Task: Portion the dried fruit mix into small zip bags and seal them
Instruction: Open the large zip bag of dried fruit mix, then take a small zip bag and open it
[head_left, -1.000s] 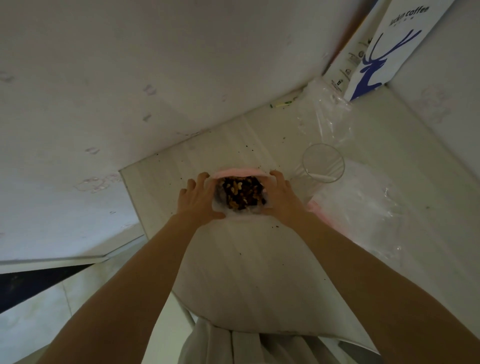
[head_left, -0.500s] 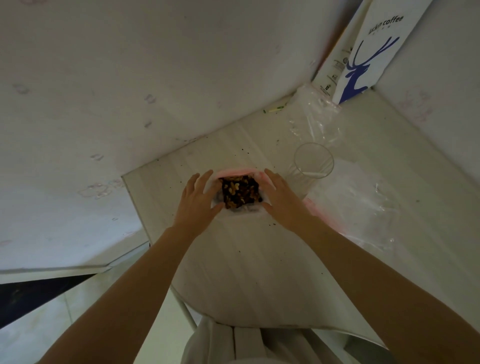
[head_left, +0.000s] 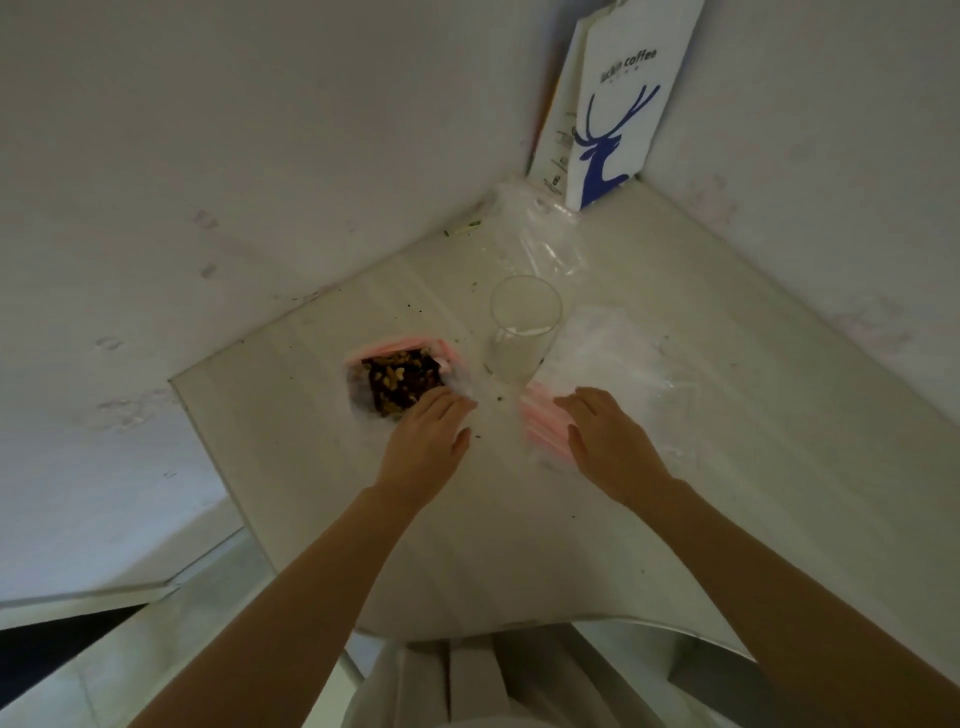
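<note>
- Pale wood table (head_left: 727, 467) fills the centre and right of the head view, set into a corner of white walls (head_left: 260, 156).
- Filled bag (head_left: 400, 382) of dried fruit mix lies flat on the table just left of frame centre, its pink zip strip along the far edge; dark fruit and pale nuts show through the clear plastic.
- Left hand (head_left: 428, 439) is open, palm down, fingers spread loosely; its fingertips touch or overlap the near right corner of the bag, gripping nothing.
- Right hand (head_left: 605, 436) is open too, palm down, resting on a stack of empty zip bags (head_left: 613, 358) with pink strips at their near edge, right of centre.
- Clear cup (head_left: 524, 327) stands upright between the bag and the stack, just above the hands.
- Crumpled clear plastic (head_left: 540, 234) lies beyond the cup, toward the corner.
- White paper coffee bag (head_left: 613, 104) with a blue deer stands at the upper right, leaning in the corner.
- Small dark crumbs (head_left: 475, 434) dot the table around the hands.
</note>
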